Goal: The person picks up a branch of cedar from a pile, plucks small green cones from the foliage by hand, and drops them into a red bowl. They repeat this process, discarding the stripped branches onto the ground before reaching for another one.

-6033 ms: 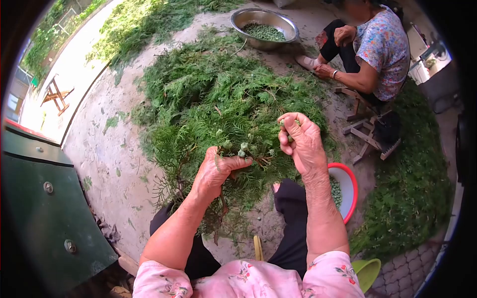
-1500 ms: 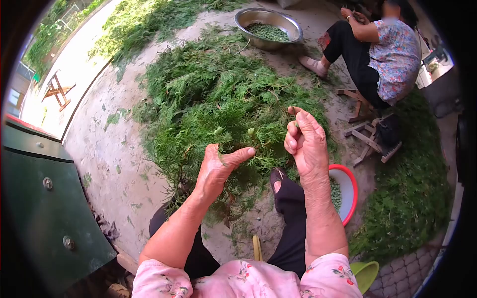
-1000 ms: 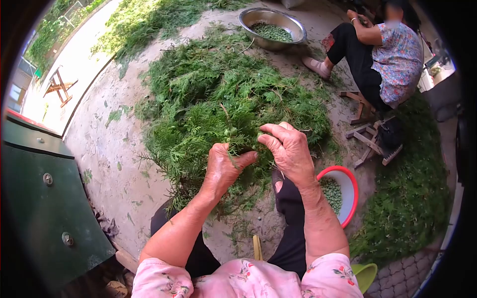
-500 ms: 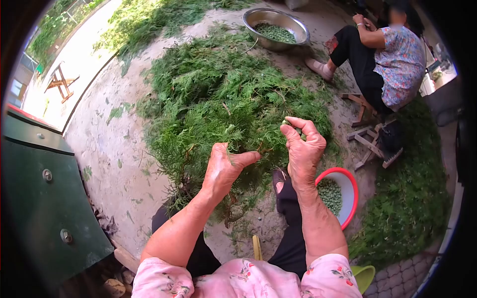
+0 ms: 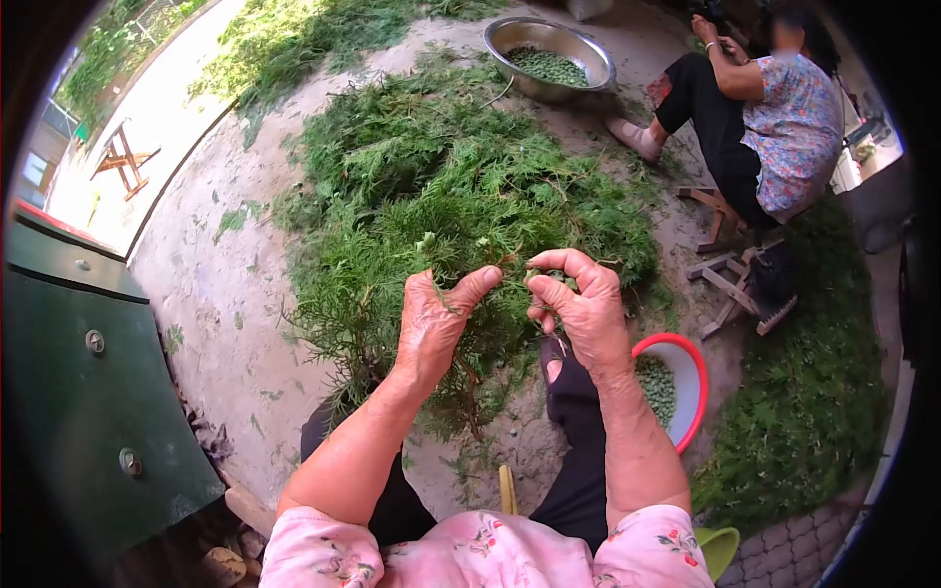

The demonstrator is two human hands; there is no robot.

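Observation:
My left hand [image 5: 429, 318] is closed around a leafy cypress branch [image 5: 368, 328], its thumb pointing toward the right hand. Small green cones [image 5: 426, 241] show among the sprigs just above it. Close by on the right, my right hand [image 5: 586, 309] is closed, thumb and forefinger pinched near the branch's twigs. Green cones [image 5: 532, 277] show between its fingers; their number is hidden. Beneath both hands spreads a big heap of cut cypress branches [image 5: 421, 176]. Beside my right forearm stands a red-rimmed white basin [image 5: 694, 392] holding many green cones [image 5: 655, 390].
A metal basin [image 5: 502, 39] with green cones stands beyond the heap. At the right, a person [image 5: 789, 127] sits near wooden folding stools [image 5: 720, 284]. More greenery [image 5: 804, 412] lies along the right side. A dark green metal panel [image 5: 88, 392] stands at left.
My right hand has moved left and slightly down, its fingers now close to my left thumb. The left hand has shifted a little, still on the branch. The other person's hands have moved slightly.

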